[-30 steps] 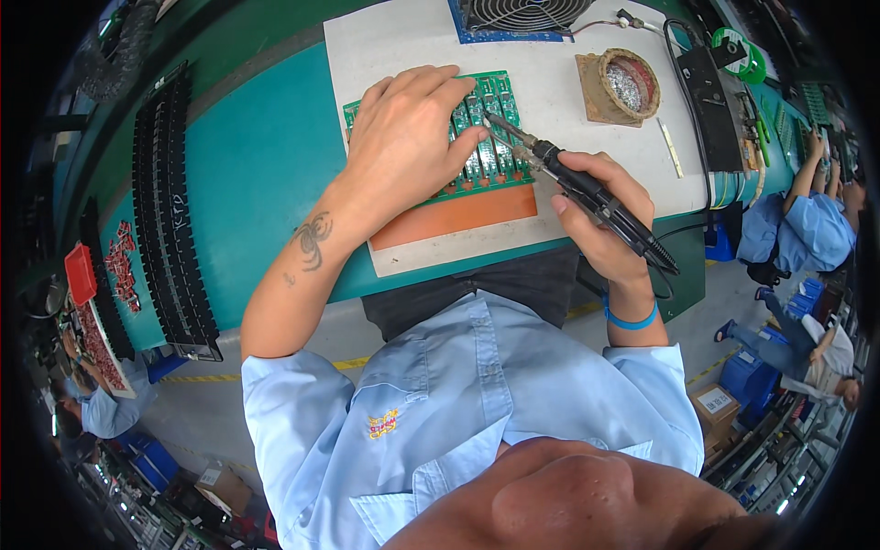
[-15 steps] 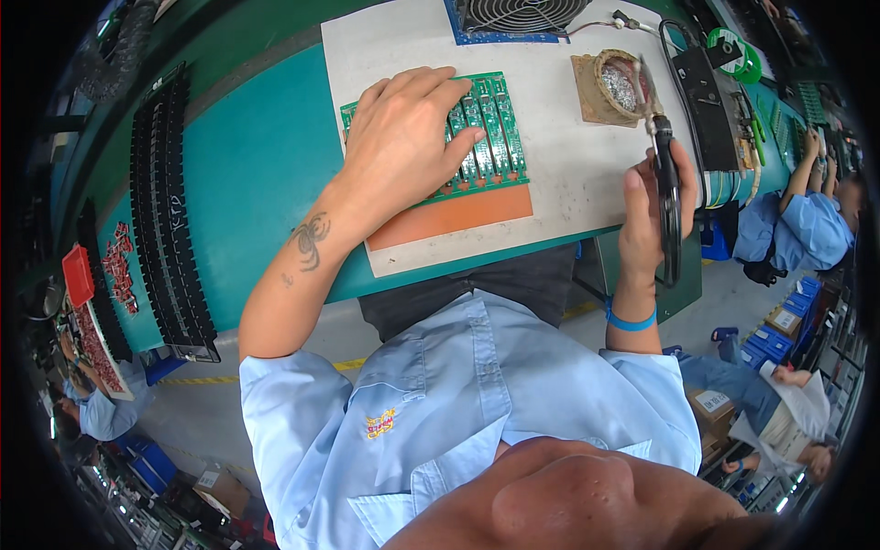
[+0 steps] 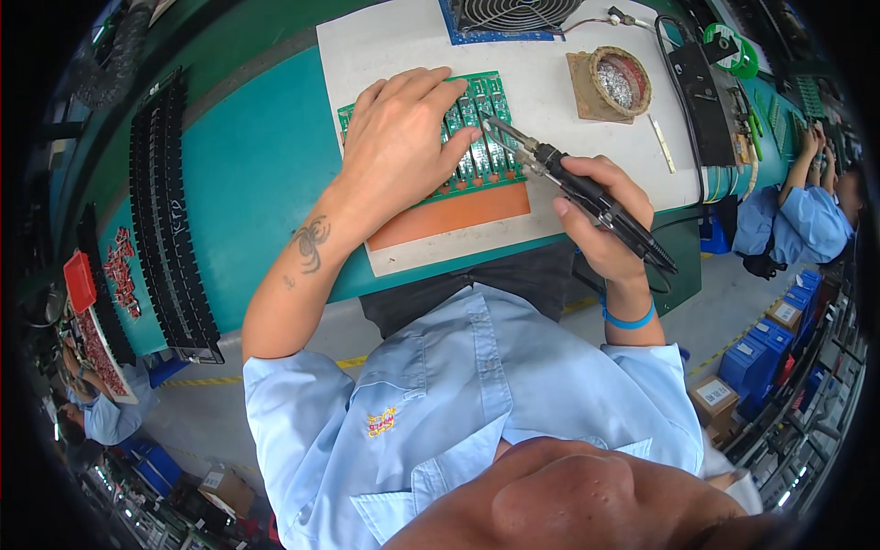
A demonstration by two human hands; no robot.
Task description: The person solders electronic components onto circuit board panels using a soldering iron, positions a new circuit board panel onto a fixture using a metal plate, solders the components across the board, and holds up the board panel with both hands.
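The soldering iron [image 3: 584,193] slants, tip pointing up-left over circuit board [image 3: 487,158].

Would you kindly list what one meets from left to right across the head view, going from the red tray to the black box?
Red tray, small red parts, black rack, left hand over the green circuit board, right hand holding the soldering iron, black box.
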